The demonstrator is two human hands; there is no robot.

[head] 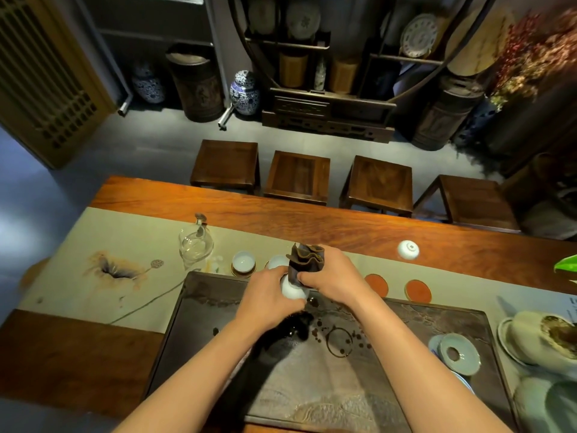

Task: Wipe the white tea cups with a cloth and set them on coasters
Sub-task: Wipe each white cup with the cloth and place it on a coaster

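Observation:
My left hand [265, 300] grips a white tea cup [292, 290] above the far edge of the dark tea tray [199, 307]. My right hand [331, 276] holds a folded brown cloth [307, 259] pressed against that cup. Two white cups stand on coasters behind the tray: one [243, 262] in full view, the other [278, 260] partly hidden by the cloth and my left hand. Two bare orange coasters [376, 284] [417, 290] lie to the right. Another white cup [408, 249] lies upside down on the table farther right.
A glass pitcher [196, 245] stands left of the cups on the painted table runner [93, 276]. A celadon lid and saucers [457, 354] sit at the tray's right end, with bowls [543, 339] beyond. Several wooden stools [298, 176] line the table's far side.

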